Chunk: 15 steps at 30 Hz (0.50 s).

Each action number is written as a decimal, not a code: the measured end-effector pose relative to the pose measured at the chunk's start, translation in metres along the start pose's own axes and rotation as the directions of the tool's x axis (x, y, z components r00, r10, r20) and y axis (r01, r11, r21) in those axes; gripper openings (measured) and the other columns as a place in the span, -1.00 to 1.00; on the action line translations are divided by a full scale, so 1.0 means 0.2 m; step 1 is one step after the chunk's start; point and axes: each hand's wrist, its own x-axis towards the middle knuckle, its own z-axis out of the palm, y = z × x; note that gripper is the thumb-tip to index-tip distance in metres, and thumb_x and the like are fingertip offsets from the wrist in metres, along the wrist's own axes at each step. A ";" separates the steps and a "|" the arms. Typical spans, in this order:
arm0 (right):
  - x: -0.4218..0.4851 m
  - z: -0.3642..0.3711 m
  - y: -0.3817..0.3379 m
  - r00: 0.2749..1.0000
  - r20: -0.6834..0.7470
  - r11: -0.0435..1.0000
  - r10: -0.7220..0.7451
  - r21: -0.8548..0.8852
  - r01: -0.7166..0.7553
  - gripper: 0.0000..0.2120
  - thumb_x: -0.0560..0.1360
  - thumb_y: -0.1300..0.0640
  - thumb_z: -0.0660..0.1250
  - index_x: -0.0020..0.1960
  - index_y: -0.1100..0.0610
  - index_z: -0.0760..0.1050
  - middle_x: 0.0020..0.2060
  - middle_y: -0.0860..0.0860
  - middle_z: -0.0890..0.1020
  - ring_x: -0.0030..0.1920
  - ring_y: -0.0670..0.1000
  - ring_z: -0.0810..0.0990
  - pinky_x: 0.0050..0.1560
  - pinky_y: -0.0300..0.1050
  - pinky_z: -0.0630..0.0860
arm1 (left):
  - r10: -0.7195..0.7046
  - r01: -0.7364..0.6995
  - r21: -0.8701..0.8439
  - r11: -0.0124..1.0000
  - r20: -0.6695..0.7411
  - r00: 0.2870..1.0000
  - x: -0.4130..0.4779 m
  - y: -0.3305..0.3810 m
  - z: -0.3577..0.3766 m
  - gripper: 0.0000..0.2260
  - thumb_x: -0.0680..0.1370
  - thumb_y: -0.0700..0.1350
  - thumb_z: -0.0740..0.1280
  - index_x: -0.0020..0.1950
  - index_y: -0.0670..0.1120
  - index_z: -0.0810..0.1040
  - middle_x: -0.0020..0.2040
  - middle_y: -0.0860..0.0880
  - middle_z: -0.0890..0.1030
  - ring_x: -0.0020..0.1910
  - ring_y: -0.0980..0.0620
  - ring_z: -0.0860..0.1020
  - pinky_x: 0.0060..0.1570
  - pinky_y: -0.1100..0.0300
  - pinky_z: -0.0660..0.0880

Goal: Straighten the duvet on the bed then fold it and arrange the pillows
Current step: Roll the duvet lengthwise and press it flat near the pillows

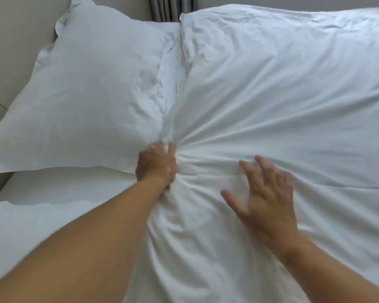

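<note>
Across the bed [64, 184], the duvet [271, 95] lies rumpled beside the pillow [92, 88] at the head edge, and a tug by the left hand [157, 164], fingers [153, 148] clenching a fold, could drag that pillow askew (right hand [269, 202] rests spread, blurred).

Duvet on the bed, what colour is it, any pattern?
Plain white, no pattern. The duvet shows best in the head view, the only view here.

My left arm extends straight forward with the left hand [157, 164] clenched, fingers curled round a bunch of the duvet [260, 95], while my right hand [266, 197] is palm down, fingers straight and spread, slightly blurred.
</note>
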 end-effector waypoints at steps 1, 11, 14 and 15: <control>0.08 0.01 -0.01 0.992 0.126 1.000 0.031 -0.009 -0.030 -0.16 0.40 -0.52 0.03 0.56 -0.13 0.21 0.59 0.06 0.18 0.58 0.11 0.14 0.53 0.33 0.04 | -0.024 0.012 0.100 0.995 0.128 0.991 0.00 -0.03 0.07 -0.57 0.66 0.16 0.13 0.28 -0.13 0.53 0.28 -0.20 0.56 0.26 -0.22 0.52 0.10 0.04 0.43; 0.05 0.43 0.10 0.980 0.200 0.993 0.011 -0.118 0.013 -0.13 0.45 -0.50 0.06 0.62 -0.05 0.15 0.61 0.11 0.16 0.59 0.19 0.14 0.50 0.42 0.05 | 0.061 -0.056 -0.208 0.977 0.017 0.998 0.45 0.43 0.11 -0.41 0.57 0.18 0.29 0.45 -0.17 0.33 0.38 -0.16 0.46 0.36 -0.18 0.44 0.26 0.06 0.38; 0.07 0.49 0.14 0.988 0.153 0.994 -0.019 -0.105 0.035 -0.13 0.43 -0.48 0.13 0.61 -0.04 0.19 0.60 0.11 0.20 0.58 0.19 0.18 0.49 0.43 0.08 | 0.014 0.005 -0.108 0.994 0.174 0.985 0.60 0.54 0.19 -0.31 0.59 0.31 0.19 0.43 -0.24 0.37 0.33 -0.18 0.53 0.29 -0.20 0.51 0.19 0.06 0.42; 0.08 0.51 0.15 0.990 0.141 0.994 -0.020 -0.107 0.035 -0.13 0.42 -0.48 0.14 0.60 -0.05 0.20 0.59 0.11 0.21 0.58 0.19 0.19 0.48 0.43 0.09 | 0.014 0.003 -0.077 0.997 0.227 0.974 0.62 0.55 0.22 -0.33 0.59 0.32 0.19 0.38 -0.24 0.43 0.26 -0.17 0.57 0.23 -0.20 0.54 0.17 0.06 0.45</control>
